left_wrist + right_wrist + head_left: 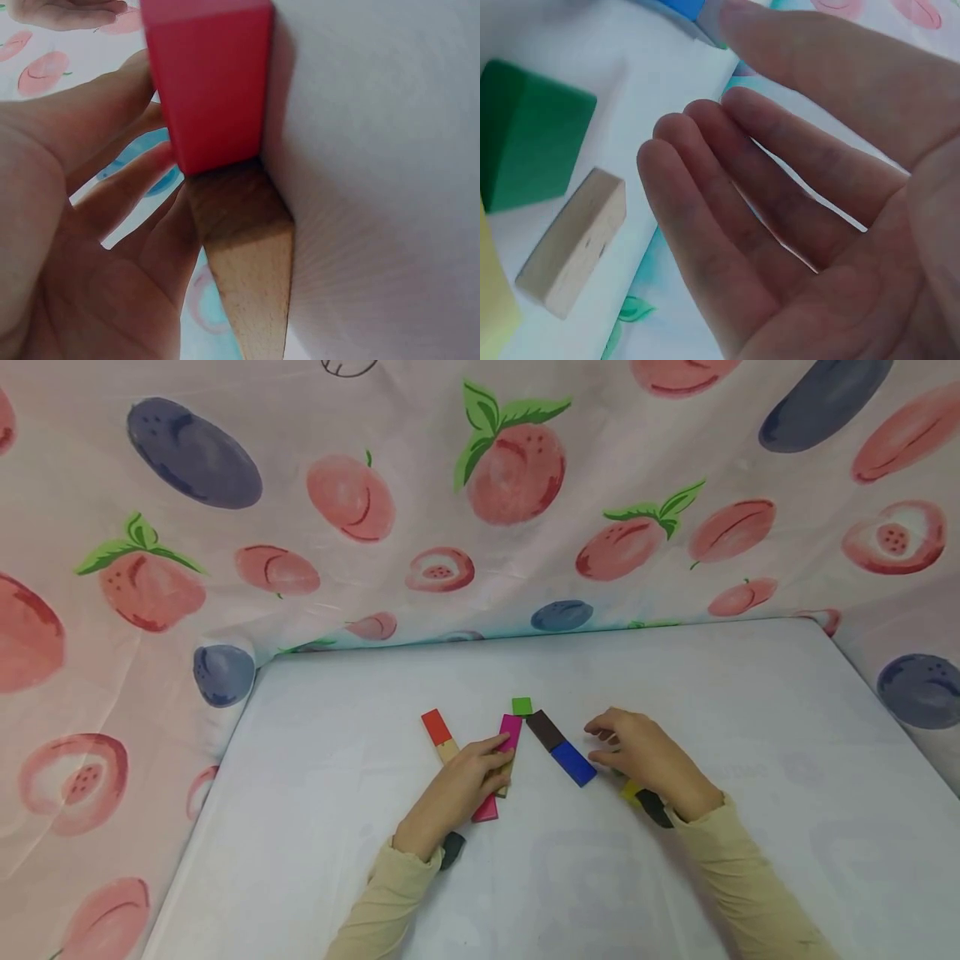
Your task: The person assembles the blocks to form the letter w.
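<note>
Pink cloth [427, 427] printed with fruit hangs beyond both your hands, and the white table [600, 885] spreads beneath them. Beige sleeves [738, 872] cover your forearms. Your left hand [457, 783] is spread, fingers mostly straight, their tips resting on the magenta block [512, 728] and the wood block [503, 792] at its near end; the pictures do not show whether your thumb presses anything. Your right hand [645, 760] is relaxed, fingers loosely bent, holding nothing.

Just left of your right fingertips lies the blue block [573, 765], touching the brown block [545, 730] farther out. Beneath your left palm, partly covered, is the crimson block [487, 810]. Beyond the left knuckles, the red block [436, 727] meets the tan block [447, 750], which runs under your hand. Partly hidden under your right hand is the yellow block [631, 792]. From the right wrist, 1 dark green block [536, 139] and 1 pale block [574, 244] also show beside your fingers. Smallest, the green square [522, 706] sits just past your left fingertips.
</note>
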The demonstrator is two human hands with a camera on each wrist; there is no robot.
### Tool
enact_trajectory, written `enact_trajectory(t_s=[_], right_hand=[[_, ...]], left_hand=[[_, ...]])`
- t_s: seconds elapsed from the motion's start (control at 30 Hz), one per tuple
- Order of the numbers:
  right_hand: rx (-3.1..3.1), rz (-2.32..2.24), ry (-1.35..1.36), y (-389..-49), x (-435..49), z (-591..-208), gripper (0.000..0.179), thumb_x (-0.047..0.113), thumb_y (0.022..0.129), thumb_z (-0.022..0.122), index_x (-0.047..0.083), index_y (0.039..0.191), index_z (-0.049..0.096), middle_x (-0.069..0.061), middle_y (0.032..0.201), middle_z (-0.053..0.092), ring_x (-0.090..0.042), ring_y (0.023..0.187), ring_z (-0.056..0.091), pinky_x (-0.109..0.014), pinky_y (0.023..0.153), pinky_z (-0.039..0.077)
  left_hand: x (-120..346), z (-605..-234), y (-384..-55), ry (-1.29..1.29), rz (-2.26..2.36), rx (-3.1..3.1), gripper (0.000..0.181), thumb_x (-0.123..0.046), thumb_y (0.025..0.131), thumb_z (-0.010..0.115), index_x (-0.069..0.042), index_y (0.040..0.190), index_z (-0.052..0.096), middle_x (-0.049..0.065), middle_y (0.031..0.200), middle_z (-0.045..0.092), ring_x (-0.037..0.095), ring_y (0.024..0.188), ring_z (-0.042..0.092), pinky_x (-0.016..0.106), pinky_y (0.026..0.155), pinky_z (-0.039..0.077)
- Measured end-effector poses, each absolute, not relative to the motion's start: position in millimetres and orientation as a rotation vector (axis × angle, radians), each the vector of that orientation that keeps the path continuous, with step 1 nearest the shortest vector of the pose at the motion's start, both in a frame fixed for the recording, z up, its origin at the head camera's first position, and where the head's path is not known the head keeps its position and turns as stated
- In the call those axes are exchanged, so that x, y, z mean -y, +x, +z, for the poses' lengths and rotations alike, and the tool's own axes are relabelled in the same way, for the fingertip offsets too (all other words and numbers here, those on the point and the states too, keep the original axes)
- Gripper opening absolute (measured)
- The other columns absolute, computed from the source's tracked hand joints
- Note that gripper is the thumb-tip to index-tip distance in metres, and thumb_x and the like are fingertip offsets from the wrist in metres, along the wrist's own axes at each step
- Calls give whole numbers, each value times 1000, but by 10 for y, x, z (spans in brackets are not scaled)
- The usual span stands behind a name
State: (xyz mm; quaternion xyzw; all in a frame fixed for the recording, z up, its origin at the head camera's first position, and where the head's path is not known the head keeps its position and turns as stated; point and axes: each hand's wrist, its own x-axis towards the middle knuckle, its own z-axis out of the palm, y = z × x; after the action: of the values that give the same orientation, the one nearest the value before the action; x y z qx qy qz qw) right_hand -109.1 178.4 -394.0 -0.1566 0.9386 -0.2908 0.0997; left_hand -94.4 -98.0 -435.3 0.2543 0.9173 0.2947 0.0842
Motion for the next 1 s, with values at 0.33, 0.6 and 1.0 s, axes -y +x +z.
enact_trajectory(t_s=[0.33, 0.6, 1.0], right_hand=[[-2806, -794, -481, -1062, -1837, -3901, 31, 5, 83, 78, -3, 111, 69, -13, 106, 68, -31, 98, 67, -48, 86, 57], [-2788, -761, -446, -1055, -1913, -3941, 33, 5, 82, 79, -3, 112, 69, -15, 107, 69, -32, 98, 66, -48, 86, 56], [-2764, -751, -446, -1034, -1982, -3991, 30, 3, 80, 80, -6, 107, 70, -20, 112, 69, -33, 100, 65, -49, 87, 56]], left_hand=[[983, -4342, -940, 761, 889, -2732, 44, -18, 92, 71, -7, 134, 62, 5, 153, 46, 26, 139, 46, 37, 109, 44], [984, -4357, -941, 829, 898, -2735, 43, -17, 93, 70, -2, 132, 63, 10, 152, 47, 29, 138, 47, 38, 110, 44], [992, -4365, -940, 807, 894, -2725, 45, -17, 93, 71, -4, 135, 61, 7, 153, 45, 26, 139, 46, 35, 110, 43]])
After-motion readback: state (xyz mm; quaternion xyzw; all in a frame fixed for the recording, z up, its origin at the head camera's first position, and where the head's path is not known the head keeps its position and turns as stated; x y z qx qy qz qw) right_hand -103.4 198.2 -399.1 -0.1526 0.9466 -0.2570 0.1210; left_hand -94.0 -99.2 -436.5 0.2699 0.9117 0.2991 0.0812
